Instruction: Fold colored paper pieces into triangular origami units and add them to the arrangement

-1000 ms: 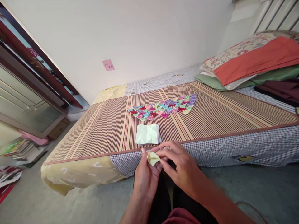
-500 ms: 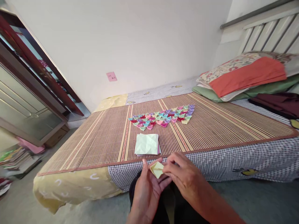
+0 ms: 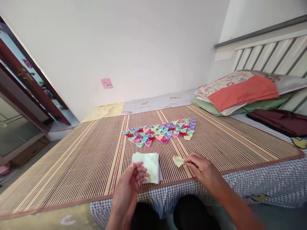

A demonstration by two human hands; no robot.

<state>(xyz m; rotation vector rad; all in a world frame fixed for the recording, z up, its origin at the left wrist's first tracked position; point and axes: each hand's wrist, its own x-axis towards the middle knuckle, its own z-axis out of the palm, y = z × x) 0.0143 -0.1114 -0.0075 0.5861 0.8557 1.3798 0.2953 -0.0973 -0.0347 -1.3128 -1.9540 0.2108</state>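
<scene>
Between the fingertips of my right hand (image 3: pixel 201 166) is a small pale-yellow folded paper (image 3: pixel 177 161), pinched at its right corner just above the mat. My left hand (image 3: pixel 130 179) holds nothing; its fingers are loosely bent and apart, in front of the near left part of a paper stack (image 3: pixel 152 163). That stack has a pale green creased sheet on top, with pink and purple edges showing at its right side. Farther back, many small folded paper pieces (image 3: pixel 165 130) in several colours stand in rows.
A striped woven mat (image 3: pixel 96 153) covers the bed, with checked cloth (image 3: pixel 254 179) hanging over the near edge. Pillows (image 3: pixel 242 92) and a folded dark maroon cloth (image 3: pixel 278 119) lie at the right. A pink note (image 3: pixel 106 83) is on the wall behind.
My right hand has carried the yellow folded paper away from my left palm, forward and right over the mat. My left hand has moved left to the paper stack. The view has shifted.
</scene>
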